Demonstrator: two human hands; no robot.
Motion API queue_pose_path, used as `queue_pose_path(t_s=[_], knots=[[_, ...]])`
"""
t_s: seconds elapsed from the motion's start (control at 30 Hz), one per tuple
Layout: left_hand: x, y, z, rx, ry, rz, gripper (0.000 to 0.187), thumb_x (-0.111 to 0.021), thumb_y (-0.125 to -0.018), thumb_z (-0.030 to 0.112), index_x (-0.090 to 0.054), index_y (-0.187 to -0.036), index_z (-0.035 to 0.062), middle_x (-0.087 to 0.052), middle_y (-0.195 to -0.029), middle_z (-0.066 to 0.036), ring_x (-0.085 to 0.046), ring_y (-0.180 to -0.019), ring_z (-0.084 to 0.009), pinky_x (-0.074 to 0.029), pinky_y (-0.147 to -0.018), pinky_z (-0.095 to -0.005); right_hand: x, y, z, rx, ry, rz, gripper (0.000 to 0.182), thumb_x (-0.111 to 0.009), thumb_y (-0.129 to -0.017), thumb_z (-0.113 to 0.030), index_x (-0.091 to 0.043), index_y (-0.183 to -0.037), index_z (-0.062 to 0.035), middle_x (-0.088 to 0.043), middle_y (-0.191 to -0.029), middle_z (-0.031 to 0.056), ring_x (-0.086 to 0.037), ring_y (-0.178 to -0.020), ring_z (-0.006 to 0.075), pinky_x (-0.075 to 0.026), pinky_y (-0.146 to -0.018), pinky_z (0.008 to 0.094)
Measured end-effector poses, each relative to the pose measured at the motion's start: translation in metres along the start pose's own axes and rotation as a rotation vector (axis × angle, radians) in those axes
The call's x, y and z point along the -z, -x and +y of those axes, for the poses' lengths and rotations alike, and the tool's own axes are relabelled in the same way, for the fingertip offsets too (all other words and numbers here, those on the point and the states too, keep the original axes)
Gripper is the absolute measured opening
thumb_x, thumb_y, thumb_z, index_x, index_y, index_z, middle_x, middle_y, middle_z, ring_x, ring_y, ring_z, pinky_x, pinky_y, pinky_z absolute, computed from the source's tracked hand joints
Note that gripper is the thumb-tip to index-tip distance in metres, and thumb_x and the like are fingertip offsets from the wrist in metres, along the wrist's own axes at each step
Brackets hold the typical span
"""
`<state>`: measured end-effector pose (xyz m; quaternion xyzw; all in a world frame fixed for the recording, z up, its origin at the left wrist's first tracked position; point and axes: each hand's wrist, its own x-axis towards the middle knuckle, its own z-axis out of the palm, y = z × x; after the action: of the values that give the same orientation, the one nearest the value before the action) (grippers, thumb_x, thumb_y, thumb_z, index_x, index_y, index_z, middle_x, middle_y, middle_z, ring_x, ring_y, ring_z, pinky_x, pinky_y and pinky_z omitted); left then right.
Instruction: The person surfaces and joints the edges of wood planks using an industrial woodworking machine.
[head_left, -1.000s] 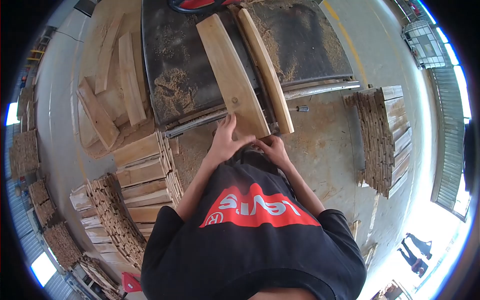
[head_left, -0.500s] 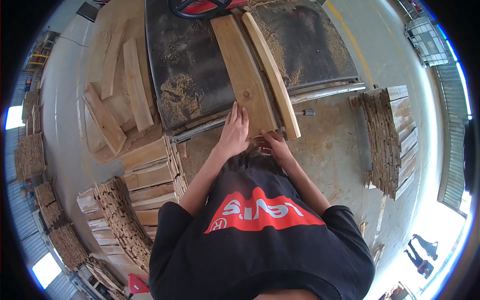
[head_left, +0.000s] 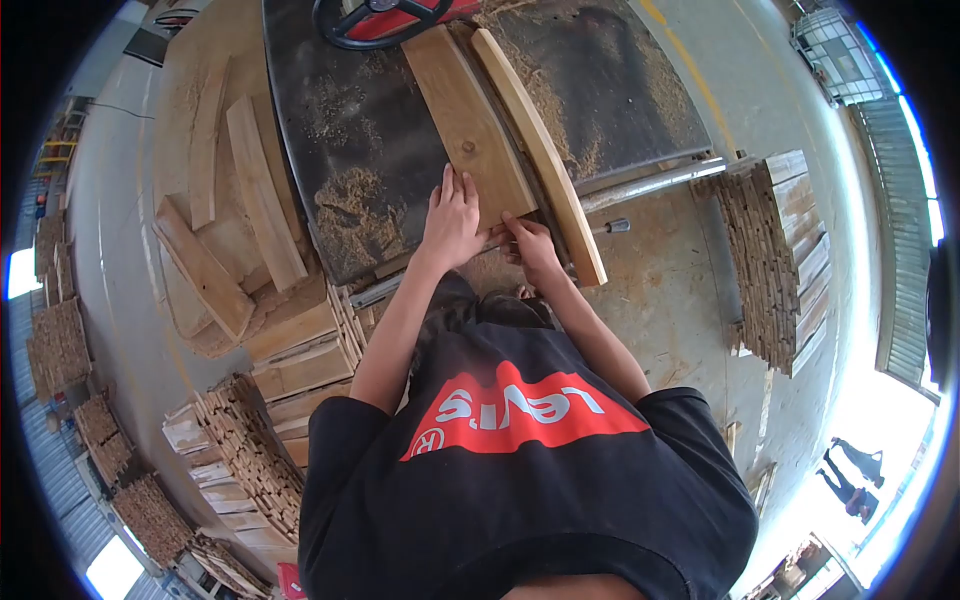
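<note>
A wooden board (head_left: 478, 135) with a dark knot lies lengthwise on the dark, sawdust-strewn machine table (head_left: 395, 165). My left hand (head_left: 452, 222) rests flat on the board's left side near its close end, fingers stretched forward. At that same end my right hand (head_left: 530, 248) grips the board, its thumb on top and the other fingers curled, partly hidden, below the edge. Just right of the board runs a long pale wooden fence strip (head_left: 540, 150), its near end sticking out past the table edge.
A black handwheel (head_left: 380, 22) sits at the table's far end. Loose boards (head_left: 262, 190) lie to the left. Stacks of planks stand at the right (head_left: 775, 260) and lower left (head_left: 250, 440). A metal rail (head_left: 655, 185) lines the table's front edge. Two people (head_left: 850, 480) are far off at lower right.
The board has slid forward along the strip, away from me, and both hands have moved forward with it. My view has shifted slightly.
</note>
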<state>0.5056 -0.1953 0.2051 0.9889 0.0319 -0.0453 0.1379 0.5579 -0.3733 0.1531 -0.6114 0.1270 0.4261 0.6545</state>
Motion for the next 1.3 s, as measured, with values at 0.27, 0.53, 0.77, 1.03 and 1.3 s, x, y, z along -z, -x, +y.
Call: queue_pose_path(t_s=[0.27, 0.53, 0.77, 1.03, 1.3], knots=[[0.020, -0.049, -0.045, 0.029, -0.070, -0.030, 0.097, -0.082, -0.082, 0.035, -0.041, -0.147, -0.0232, -0.052, -0.148, -0.039, -0.032, -0.155, -0.0486, -0.042, -0.115, -0.0577, -0.035, -0.052, -0.039, 0.014, -0.100, 0.059, 0.031, -0.072, -0.104, -0.034, -0.072, -0.099, -0.0034, -0.070, -0.078, 0.0017, -0.060, -0.060, 0.0092, -0.046, -0.051, 0.0247], [0.031, -0.028, -0.153, 0.147, 0.405, 0.501, 0.060, -0.083, -0.085, 0.039, -0.071, -0.132, 0.0040, -0.057, -0.151, -0.024, -0.038, -0.150, -0.0485, -0.040, -0.116, -0.0589, -0.050, -0.098, -0.068, -0.025, -0.182, 0.090, 0.029, -0.075, -0.102, -0.029, -0.069, -0.097, -0.0020, -0.069, -0.077, 0.0039, -0.061, -0.059, 0.0091, -0.048, -0.048, 0.0233], [0.020, 0.075, -0.256, 0.896, -0.108, 0.856, 0.064, -0.089, -0.080, 0.034, -0.068, -0.135, 0.0086, -0.052, -0.151, -0.029, -0.040, -0.145, -0.0517, -0.037, -0.116, -0.0643, -0.078, -0.140, -0.098, 0.024, -0.143, 0.114, 0.033, -0.077, -0.101, -0.031, -0.069, -0.093, -0.0002, -0.073, -0.079, 0.0073, -0.064, -0.059, 0.0103, -0.052, -0.048, 0.0228], [0.035, 0.100, -0.294, 1.144, 0.177, 0.699, 0.078, -0.094, -0.073, 0.029, -0.061, -0.140, 0.0053, -0.064, -0.136, -0.022, -0.054, -0.130, -0.0427, -0.047, -0.108, -0.0542, -0.110, -0.193, -0.126, 0.107, -0.155, 0.138, 0.029, -0.077, -0.101, -0.029, -0.069, -0.092, -0.0026, -0.073, -0.078, 0.0077, -0.067, -0.060, 0.0137, -0.052, -0.047, 0.0255], [0.054, 0.101, -0.195, 0.219, 2.623, 0.794, 0.066, -0.056, -0.107, 0.043, -0.045, -0.157, 0.0006, -0.061, -0.141, -0.018, -0.060, -0.128, -0.0323, -0.048, -0.107, -0.0461, -0.157, -0.179, -0.165, 0.633, 0.599, 0.205, 0.024, -0.069, -0.104, -0.021, -0.072, -0.108, 0.0018, -0.078, -0.083, 0.0091, -0.076, -0.072, 0.0193, -0.060, -0.065, 0.0305]])
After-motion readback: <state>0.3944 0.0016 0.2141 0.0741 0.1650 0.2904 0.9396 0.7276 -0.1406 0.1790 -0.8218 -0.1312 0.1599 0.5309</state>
